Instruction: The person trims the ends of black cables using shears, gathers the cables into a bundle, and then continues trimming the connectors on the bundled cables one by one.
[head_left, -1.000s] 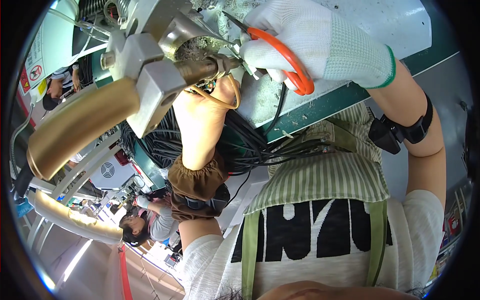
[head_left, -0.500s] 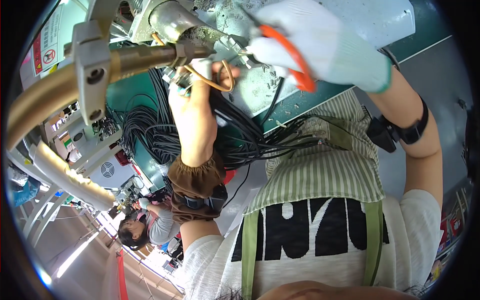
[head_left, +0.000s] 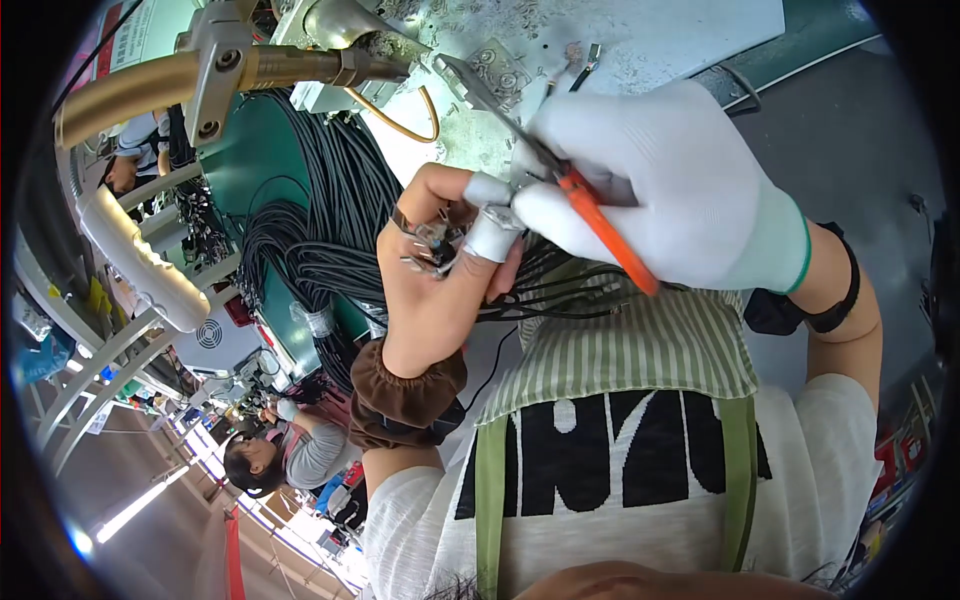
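My left hand [head_left: 425,290], bare with white wraps on the thumb and index finger, is closed, its fingertips pinched together. Several small metal parts [head_left: 435,245] sit in the curl of its fingers. My right hand [head_left: 670,180] wears a white glove and grips a tool with an orange handle [head_left: 610,232] and a long, thin grey metal end [head_left: 490,95]; its kind is not clear. Both hands' fingertips meet over black cables [head_left: 335,190]. Whatever lies between the fingertips is too small to make out. Beyond them is a machine's metal plate [head_left: 495,70].
A gold-coloured pipe [head_left: 140,95] with a grey clamp [head_left: 215,65] and a bent copper-coloured tube [head_left: 425,120] overhang the left side. Loose bits litter the pale worktop [head_left: 680,40]. A lamp [head_left: 140,260] hangs at left; a co-worker [head_left: 260,460] sits lower left.
Both hands have come away from the machine, back toward me, and now meet at their fingertips. The orange-handled tool has moved with my right hand. The view has shifted slightly.
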